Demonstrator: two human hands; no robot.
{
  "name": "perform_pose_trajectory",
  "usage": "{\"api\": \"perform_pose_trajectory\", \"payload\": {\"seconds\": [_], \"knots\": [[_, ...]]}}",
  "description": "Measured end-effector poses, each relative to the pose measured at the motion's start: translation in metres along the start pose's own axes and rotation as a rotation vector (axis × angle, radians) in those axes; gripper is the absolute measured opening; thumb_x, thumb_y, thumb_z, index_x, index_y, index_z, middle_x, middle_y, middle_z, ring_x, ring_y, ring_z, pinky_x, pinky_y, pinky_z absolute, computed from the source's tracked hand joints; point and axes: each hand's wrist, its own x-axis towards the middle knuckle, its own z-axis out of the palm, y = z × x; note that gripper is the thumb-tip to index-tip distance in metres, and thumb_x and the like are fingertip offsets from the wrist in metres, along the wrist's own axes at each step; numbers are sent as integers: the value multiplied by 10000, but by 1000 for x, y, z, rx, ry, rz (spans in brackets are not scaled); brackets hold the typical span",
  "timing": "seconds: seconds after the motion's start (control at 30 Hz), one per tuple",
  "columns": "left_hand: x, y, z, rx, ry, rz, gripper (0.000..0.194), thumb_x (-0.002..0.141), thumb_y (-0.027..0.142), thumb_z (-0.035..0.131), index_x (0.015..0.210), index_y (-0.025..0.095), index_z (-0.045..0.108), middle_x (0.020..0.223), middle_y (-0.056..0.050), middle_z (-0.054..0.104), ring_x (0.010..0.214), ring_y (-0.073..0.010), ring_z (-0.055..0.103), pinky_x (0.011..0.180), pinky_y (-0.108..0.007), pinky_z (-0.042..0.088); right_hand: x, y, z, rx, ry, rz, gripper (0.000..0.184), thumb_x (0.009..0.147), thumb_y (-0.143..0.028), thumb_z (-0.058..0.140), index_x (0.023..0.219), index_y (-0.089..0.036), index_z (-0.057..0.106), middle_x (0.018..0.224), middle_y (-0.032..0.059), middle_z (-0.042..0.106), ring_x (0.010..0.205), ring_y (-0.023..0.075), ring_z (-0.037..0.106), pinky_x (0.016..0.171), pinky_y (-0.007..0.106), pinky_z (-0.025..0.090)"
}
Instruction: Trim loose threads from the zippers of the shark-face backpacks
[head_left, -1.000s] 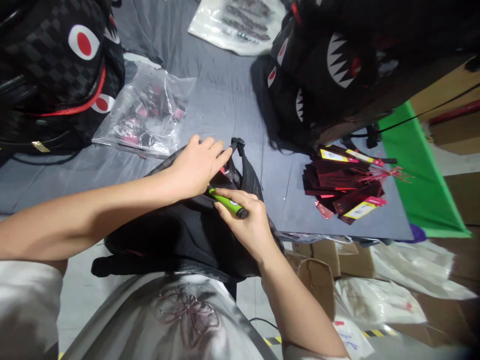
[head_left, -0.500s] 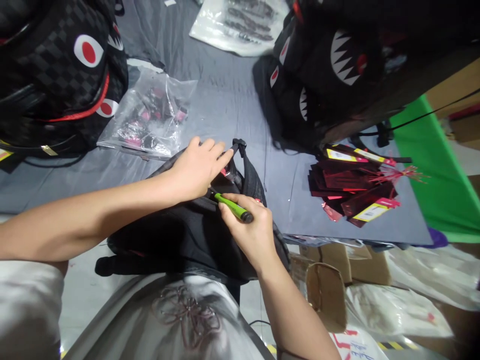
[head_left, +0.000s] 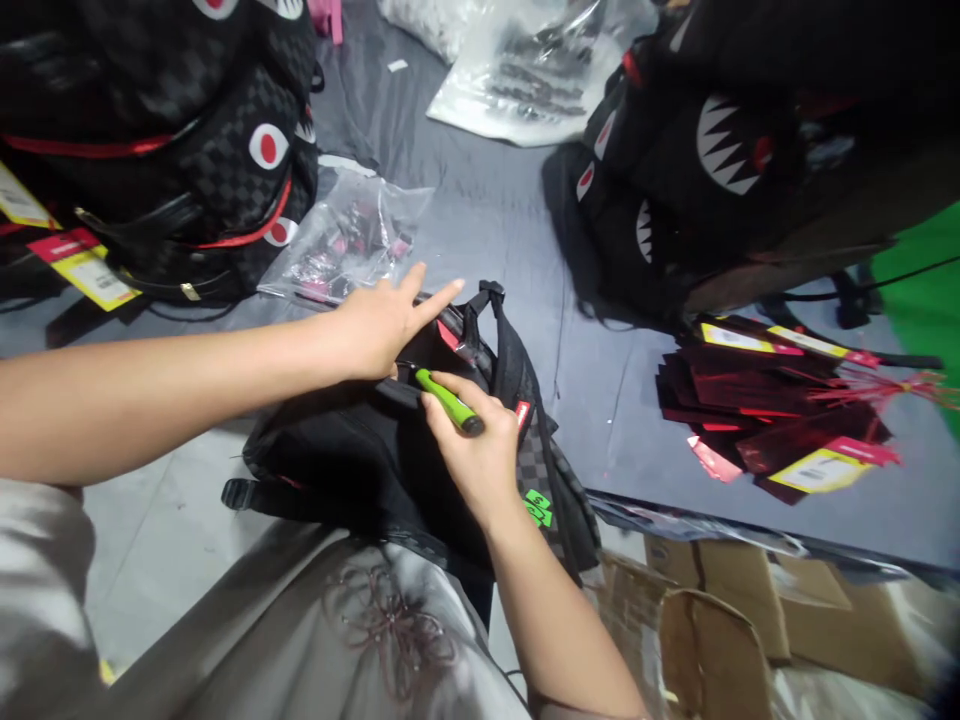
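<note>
A black backpack [head_left: 360, 470] lies at the table's near edge, partly on my lap, its top handle [head_left: 491, 300] pointing away from me. My left hand [head_left: 382, 325] rests on the bag's upper part with the fingers stretched out flat. My right hand [head_left: 469, 445] is closed round a green pen-shaped tool [head_left: 448, 401], whose tip points into the bag's opening just under my left hand. A red label [head_left: 523, 415] and a green sticker [head_left: 537, 507] show on the bag's checkered side.
Shark-face backpacks are stacked at the far left [head_left: 187, 150] and far right [head_left: 697, 170]. A clear bag of pink tags [head_left: 345, 245] lies beyond my left hand. A pile of red hang tags [head_left: 780, 410] sits right. Cardboard boxes [head_left: 712, 630] stand below the grey table [head_left: 487, 210].
The view has shifted, so everything sits further right and lower. My left fingers have spread flatter on the bag. The right hand still holds the green tool at the opening.
</note>
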Motion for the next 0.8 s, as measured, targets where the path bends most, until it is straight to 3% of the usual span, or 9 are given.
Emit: {"api": "perform_pose_trajectory", "payload": {"seconds": [0.17, 0.3, 0.53, 0.67, 0.8], "knots": [[-3, 10, 6, 69, 35, -76, 1213, 758, 242, 800, 1599, 315, -71, 1644, -249, 126, 1241, -408, 539, 881, -407, 535, 7, 2, 18, 54, 26, -58, 185, 871, -253, 674, 1039, -229, 747, 1025, 43, 788, 896, 225, 745, 886, 378, 538], [3, -1, 13, 55, 71, -4, 1132, 793, 187, 709, 1603, 294, -74, 1542, -231, 327, 1142, -339, 604, 853, -371, 534, 7, 9, 16, 95, 15, -62, 185, 869, -235, 671, 1039, -226, 743, 1016, 39, 787, 905, 227, 740, 890, 386, 527], [9, -21, -1, -59, -94, 116, 1087, 781, 86, 574, 1595, 320, -107, 1619, -150, 234, 1157, -223, 623, 889, -273, 515, 8, 7, 12, 59, -4, -60, 192, 881, -261, 661, 1058, -246, 733, 1031, 38, 785, 909, 241, 735, 900, 413, 514], [-12, -26, -3, -79, -129, 58, 1081, 776, 80, 566, 1598, 323, -92, 1626, -172, 215, 1083, -232, 665, 857, -293, 532, 2, 0, 14, 34, -54, -139, 186, 878, -245, 667, 1053, -258, 727, 1024, 27, 787, 860, 225, 734, 865, 399, 499], [-53, -40, 12, -132, -69, -36, 1069, 774, 64, 559, 1594, 359, -60, 1661, -149, 141, 1216, -248, 619, 922, -293, 510, -4, -13, 26, 7, -146, -266, 209, 886, -227, 653, 1080, -271, 718, 1031, 24, 787, 825, 207, 726, 829, 386, 469]]}}
